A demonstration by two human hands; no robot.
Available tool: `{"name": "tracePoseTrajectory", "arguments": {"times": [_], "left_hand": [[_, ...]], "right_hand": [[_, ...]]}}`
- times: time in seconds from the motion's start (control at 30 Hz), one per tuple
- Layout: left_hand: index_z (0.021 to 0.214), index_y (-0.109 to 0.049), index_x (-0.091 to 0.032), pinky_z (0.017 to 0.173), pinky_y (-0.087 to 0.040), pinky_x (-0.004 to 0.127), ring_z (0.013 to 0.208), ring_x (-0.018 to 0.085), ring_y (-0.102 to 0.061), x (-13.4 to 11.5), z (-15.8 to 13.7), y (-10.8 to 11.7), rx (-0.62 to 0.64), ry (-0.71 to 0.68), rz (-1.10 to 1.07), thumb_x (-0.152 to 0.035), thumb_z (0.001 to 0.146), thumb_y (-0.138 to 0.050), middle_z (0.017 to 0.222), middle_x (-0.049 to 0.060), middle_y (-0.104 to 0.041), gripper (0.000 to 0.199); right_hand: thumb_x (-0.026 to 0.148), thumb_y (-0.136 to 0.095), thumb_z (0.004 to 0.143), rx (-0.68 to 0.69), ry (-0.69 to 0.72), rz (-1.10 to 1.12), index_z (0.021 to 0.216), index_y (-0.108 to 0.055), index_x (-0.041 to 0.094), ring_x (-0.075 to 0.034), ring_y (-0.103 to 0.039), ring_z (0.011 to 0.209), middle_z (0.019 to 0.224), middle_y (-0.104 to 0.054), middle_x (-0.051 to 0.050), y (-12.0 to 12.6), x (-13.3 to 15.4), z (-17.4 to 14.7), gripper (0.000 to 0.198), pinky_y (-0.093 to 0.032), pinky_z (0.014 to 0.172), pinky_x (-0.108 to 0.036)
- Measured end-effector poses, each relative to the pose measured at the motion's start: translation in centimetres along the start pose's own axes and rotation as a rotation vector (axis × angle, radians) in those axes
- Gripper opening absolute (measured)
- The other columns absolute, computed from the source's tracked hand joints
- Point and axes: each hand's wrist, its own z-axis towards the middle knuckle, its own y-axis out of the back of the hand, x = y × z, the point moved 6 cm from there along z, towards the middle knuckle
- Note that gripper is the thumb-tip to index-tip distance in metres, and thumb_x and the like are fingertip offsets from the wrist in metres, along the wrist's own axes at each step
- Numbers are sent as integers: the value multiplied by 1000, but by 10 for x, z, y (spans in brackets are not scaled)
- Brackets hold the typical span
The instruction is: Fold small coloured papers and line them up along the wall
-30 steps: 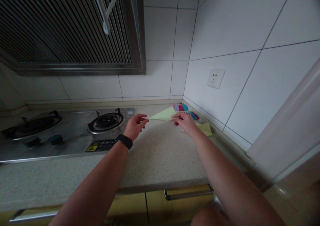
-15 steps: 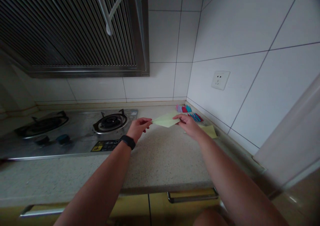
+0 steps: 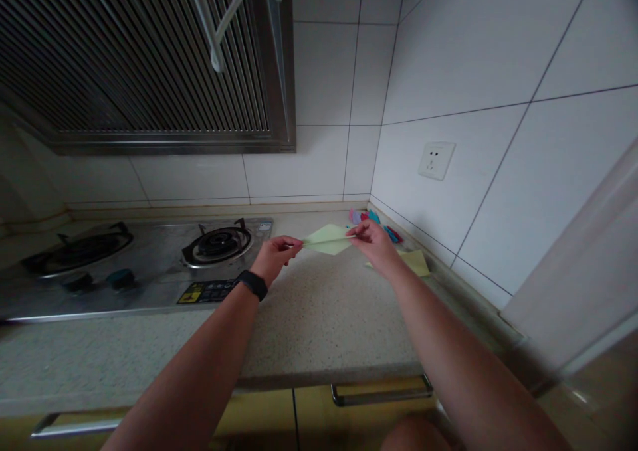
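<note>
Between my two hands a pale green sheet of paper (image 3: 326,240) is held by opposite corners above the countertop (image 3: 329,325). It looks like a diamond, with a crease line running from one hand to the other. My left hand (image 3: 276,255), with a black band at the wrist, pinches the left corner. The right corner is pinched by my right hand (image 3: 373,244). Just beyond and below my right hand lie more yellow-green sheets (image 3: 415,263). Behind it are small pink, red and blue pieces (image 3: 366,216), partly hidden, which I cannot name for certain.
A gas stove (image 3: 154,265) with two burners fills the counter's left side. Above it hangs a range hood (image 3: 149,66) with a white hanger (image 3: 216,49). Tiled walls meet at the back right corner, with a socket (image 3: 436,161). Drawer handles (image 3: 381,396) show below the counter edge.
My right hand has shifted slightly, and its fingers have closed in at the paper's right corner. A crease line now shows across the sheet. My left hand keeps its pinch.
</note>
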Motion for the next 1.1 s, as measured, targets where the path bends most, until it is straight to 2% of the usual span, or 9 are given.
{"name": "tracePoseTrajectory", "arguments": {"times": [0.2,0.5,0.7,0.83,1.1], "left_hand": [[84,-66,-13,41,-32,18,50,6,-46,4,1,-1,41,12,-27,-32,66,-75,67,1,-60,27],[82,-65,-13,41,-33,17,50,5,-45,0,-3,-9,105,50,-61,-28,64,-77,66,0,-58,26],[92,-65,-14,44,-38,18,58,9,-52,-4,-7,-14,133,49,-69,-30,66,-74,74,2,-61,32],[97,-65,-13,46,-40,19,60,10,-53,-4,-10,-22,211,61,-5,-30,67,-73,74,3,-62,35],[98,-68,-14,44,-36,18,53,8,-50,-2,-7,-16,152,32,162,-30,68,-72,66,1,-62,34]], "right_hand": [[24,-64,73,15,5,-112,86,-57,20,-16,-60,75,85,-65,-3,1,-1,0,15,-44,69,-28],[28,-63,75,78,-51,-100,90,-59,20,-15,-58,71,79,-63,0,-6,-9,-3,17,-43,66,-27],[30,-63,76,84,-67,-88,85,-58,20,-14,-56,68,74,-60,2,-11,-8,-5,14,-43,64,-26],[32,-64,74,112,-48,-166,82,-58,20,-14,-55,66,73,-58,2,-18,-2,-7,16,-42,62,-25],[35,-68,70,167,-49,-240,83,-60,19,-15,-54,65,73,-59,0,-22,-1,-7,21,-42,60,-26]]}}
